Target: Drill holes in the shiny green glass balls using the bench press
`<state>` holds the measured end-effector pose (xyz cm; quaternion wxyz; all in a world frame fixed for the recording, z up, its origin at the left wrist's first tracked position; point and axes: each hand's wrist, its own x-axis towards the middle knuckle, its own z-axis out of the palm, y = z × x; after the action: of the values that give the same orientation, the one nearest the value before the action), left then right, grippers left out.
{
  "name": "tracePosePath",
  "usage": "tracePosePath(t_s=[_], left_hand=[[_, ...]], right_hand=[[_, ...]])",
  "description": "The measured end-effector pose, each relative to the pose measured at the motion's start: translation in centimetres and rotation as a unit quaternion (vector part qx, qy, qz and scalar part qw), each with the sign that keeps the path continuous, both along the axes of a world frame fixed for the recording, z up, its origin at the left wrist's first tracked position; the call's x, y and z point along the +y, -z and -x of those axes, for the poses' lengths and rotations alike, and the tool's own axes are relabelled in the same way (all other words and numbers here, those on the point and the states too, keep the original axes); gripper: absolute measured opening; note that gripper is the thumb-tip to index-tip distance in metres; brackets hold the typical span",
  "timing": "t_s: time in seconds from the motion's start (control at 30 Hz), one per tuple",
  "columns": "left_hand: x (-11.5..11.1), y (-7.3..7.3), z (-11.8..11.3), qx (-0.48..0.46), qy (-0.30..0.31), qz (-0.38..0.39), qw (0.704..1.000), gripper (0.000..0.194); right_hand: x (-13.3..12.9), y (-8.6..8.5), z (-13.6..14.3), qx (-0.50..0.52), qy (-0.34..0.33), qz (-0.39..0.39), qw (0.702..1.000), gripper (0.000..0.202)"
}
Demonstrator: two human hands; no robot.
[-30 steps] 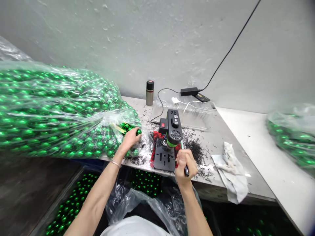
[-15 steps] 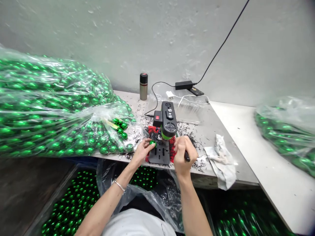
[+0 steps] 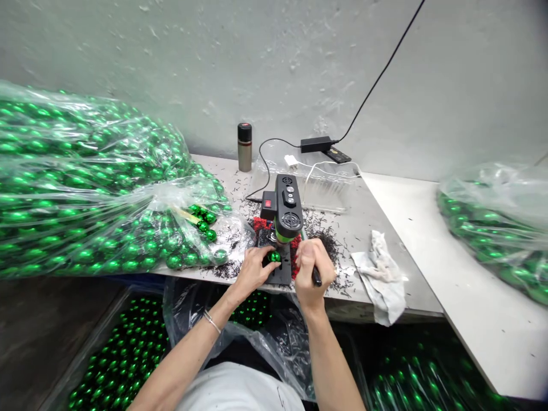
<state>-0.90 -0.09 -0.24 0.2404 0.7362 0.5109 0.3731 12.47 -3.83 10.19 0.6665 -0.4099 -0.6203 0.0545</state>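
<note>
Between the thumb and fingers of my left hand (image 3: pixel 253 269) sits a shiny green ball (image 3: pixel 275 256), just in front of the head of a small black bench machine (image 3: pixel 290 202). The ball is over the machine's slotted dark base plate (image 3: pixel 280 278). To the right of the head, my right hand (image 3: pixel 314 267) is closed in a fist around a slim tool with a black end (image 3: pixel 317 277). Its other end is mostly hidden by my fingers, so I cannot tell its kind. Red material (image 3: pixel 295 251) shows beside the plate.
A large clear bag of green balls (image 3: pixel 85 188) covers the table's left, with several loose balls (image 3: pixel 205 220) by its mouth. A flask (image 3: pixel 245 147), a power adapter (image 3: pixel 317 144) and a clear plastic tray (image 3: pixel 327 191) stand behind. A white cloth (image 3: pixel 381 279) lies right; black shavings (image 3: pixel 325 234) are scattered about.
My left hand has carried the green ball to the right and slightly nearer, further over the base plate. My right hand keeps its grip beside the machine. The whole view has shifted slightly.
</note>
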Motion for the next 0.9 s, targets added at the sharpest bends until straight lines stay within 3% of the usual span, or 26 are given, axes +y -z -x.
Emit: tracePosePath(t_s=[0.23, 0.57, 0.7, 0.9], left_hand=[[0.3, 1.8, -0.1, -0.02, -0.015, -0.036, 0.999, 0.031], [-0.1, 2.2, -0.2, -0.027, -0.017, -0.041, 0.999, 0.032], [-0.2, 1.9, -0.2, -0.03, -0.014, -0.014, 0.999, 0.032], [-0.1, 1.7, -0.2, -0.039, -0.011, 0.002, 0.999, 0.031]], right_hand=[[-0.4, 2.4, -0.1, -0.026, 0.008, -0.022, 0.999, 0.029], [0.8, 8.1, -0.2, -0.027, 0.029, -0.09, 0.995, 0.031], [1.0, 9.0, -0.1, -0.016, 0.038, -0.103, 0.994, 0.03], [0.9, 9.1, 0.3, -0.01, 0.048, -0.086, 0.995, 0.031]])
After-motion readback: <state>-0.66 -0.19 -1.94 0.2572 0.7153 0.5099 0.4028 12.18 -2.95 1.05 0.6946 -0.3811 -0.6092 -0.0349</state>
